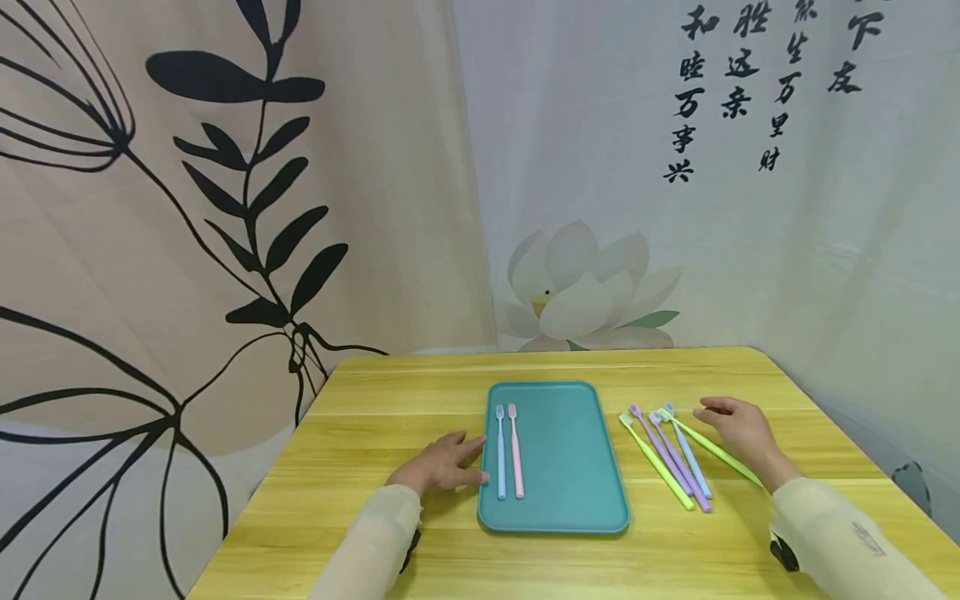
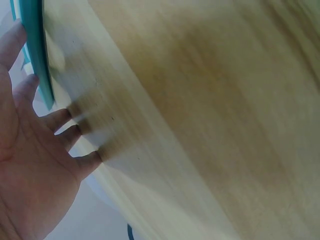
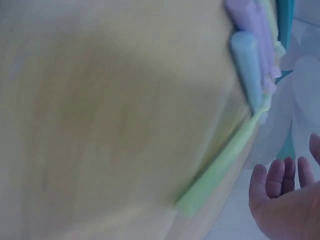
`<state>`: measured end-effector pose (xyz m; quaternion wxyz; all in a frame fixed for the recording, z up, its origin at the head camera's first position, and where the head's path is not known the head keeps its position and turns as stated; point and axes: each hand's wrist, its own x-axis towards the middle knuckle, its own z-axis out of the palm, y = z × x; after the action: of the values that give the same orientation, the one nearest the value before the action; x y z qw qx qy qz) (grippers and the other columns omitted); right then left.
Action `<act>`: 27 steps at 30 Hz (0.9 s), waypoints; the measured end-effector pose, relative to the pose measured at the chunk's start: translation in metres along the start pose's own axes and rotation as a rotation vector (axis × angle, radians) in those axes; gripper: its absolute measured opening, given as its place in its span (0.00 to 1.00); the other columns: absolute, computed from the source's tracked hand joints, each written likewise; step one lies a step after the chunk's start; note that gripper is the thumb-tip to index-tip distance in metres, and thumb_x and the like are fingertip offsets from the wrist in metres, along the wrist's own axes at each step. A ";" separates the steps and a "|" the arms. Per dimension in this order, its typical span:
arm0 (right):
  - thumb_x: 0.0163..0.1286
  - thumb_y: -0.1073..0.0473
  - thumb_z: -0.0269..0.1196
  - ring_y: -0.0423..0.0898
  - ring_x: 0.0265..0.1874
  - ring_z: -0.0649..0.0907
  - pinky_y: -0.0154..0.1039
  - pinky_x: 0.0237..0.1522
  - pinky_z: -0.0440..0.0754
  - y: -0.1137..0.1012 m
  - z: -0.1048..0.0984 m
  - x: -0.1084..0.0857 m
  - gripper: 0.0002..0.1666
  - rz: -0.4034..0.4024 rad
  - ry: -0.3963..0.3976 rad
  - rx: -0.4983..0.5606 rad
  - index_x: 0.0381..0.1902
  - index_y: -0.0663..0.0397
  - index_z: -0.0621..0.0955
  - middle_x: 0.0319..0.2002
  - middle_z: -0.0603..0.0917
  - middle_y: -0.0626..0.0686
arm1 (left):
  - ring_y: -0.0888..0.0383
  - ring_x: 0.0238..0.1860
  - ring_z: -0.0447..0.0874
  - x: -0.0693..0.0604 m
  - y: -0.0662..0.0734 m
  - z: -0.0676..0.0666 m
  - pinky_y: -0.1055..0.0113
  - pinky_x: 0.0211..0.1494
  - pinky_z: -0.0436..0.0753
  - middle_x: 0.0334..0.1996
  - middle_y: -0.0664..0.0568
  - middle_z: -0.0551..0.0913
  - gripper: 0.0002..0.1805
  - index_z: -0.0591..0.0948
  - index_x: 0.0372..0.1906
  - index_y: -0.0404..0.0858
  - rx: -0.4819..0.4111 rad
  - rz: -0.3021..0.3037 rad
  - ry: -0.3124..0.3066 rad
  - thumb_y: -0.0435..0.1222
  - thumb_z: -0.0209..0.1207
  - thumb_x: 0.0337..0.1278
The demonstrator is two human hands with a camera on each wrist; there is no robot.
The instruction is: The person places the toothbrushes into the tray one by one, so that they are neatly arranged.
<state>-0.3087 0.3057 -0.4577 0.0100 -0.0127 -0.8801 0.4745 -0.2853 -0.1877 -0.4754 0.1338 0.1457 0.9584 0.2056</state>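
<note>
The teal tray (image 1: 570, 458) holds a blue toothbrush (image 1: 501, 454) and a pink toothbrush (image 1: 517, 454) side by side at its left. My left hand (image 1: 442, 463) touches the tray's left edge with thumb and index finger; in the left wrist view the left hand (image 2: 37, 145) has its fingers spread. Right of the tray lie several loose toothbrushes: a green one (image 1: 660, 467), purple ones (image 1: 678, 458), a blue one (image 1: 693, 462) and another green one (image 1: 720, 452) slanting across. Just beyond that green one, my right hand (image 1: 742, 429) holds nothing, its fingers loosely bent.
The wooden table (image 1: 360, 483) extends around the tray and toothbrushes. Behind it hangs a cloth backdrop (image 1: 405, 208) with printed plants, a pale flower and dark characters.
</note>
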 end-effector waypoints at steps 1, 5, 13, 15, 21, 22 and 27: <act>0.76 0.43 0.56 0.71 0.65 0.66 0.62 0.59 0.71 0.003 -0.001 0.000 0.39 0.009 -0.003 -0.001 0.69 0.70 0.68 0.68 0.66 0.72 | 0.36 0.74 0.53 0.000 0.000 0.000 0.36 0.71 0.57 0.76 0.39 0.56 0.42 0.63 0.77 0.53 -0.001 -0.001 0.000 0.60 0.61 0.60; 0.76 0.44 0.56 0.71 0.65 0.66 0.62 0.60 0.71 0.014 -0.001 0.000 0.39 0.044 -0.031 0.008 0.69 0.70 0.68 0.67 0.66 0.73 | 0.37 0.75 0.52 0.001 -0.001 0.000 0.36 0.71 0.57 0.76 0.39 0.56 0.42 0.63 0.77 0.54 -0.005 -0.005 0.000 0.60 0.61 0.60; 0.77 0.46 0.55 0.72 0.65 0.65 0.63 0.61 0.68 0.022 0.001 -0.006 0.37 0.066 -0.062 -0.004 0.69 0.72 0.67 0.67 0.67 0.73 | 0.36 0.75 0.52 0.000 -0.001 -0.001 0.35 0.71 0.57 0.76 0.39 0.56 0.43 0.63 0.77 0.53 -0.013 -0.004 -0.009 0.59 0.62 0.60; 0.77 0.47 0.55 0.72 0.65 0.65 0.64 0.61 0.68 0.022 0.000 -0.008 0.37 0.068 -0.065 -0.010 0.69 0.72 0.67 0.67 0.66 0.74 | 0.36 0.75 0.51 0.000 0.000 -0.002 0.35 0.71 0.56 0.76 0.39 0.56 0.43 0.63 0.77 0.53 -0.014 -0.005 -0.011 0.59 0.62 0.60; 0.77 0.48 0.56 0.74 0.65 0.63 0.66 0.62 0.65 0.026 -0.001 -0.009 0.36 0.089 -0.082 -0.013 0.68 0.73 0.67 0.68 0.64 0.75 | 0.37 0.75 0.51 -0.001 0.002 -0.003 0.36 0.72 0.55 0.76 0.40 0.55 0.42 0.62 0.77 0.54 -0.008 -0.014 -0.012 0.59 0.62 0.60; 0.76 0.47 0.57 0.74 0.65 0.63 0.67 0.63 0.64 0.027 -0.001 -0.008 0.37 0.095 -0.088 -0.012 0.68 0.72 0.67 0.68 0.63 0.75 | 0.37 0.75 0.51 -0.001 0.002 -0.003 0.36 0.72 0.55 0.76 0.40 0.55 0.42 0.62 0.77 0.54 -0.007 -0.015 -0.013 0.59 0.61 0.60; 0.75 0.47 0.59 0.74 0.65 0.63 0.67 0.62 0.65 0.032 0.000 -0.004 0.37 0.089 -0.112 -0.036 0.68 0.72 0.68 0.67 0.64 0.75 | 0.37 0.75 0.51 -0.002 0.003 -0.003 0.36 0.72 0.55 0.76 0.40 0.56 0.42 0.63 0.77 0.53 -0.006 -0.016 -0.012 0.59 0.62 0.60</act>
<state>-0.3042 0.3235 -0.4848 -0.0608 -0.0256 -0.8863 0.4584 -0.2839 -0.1865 -0.4712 0.1416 0.1389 0.9581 0.2067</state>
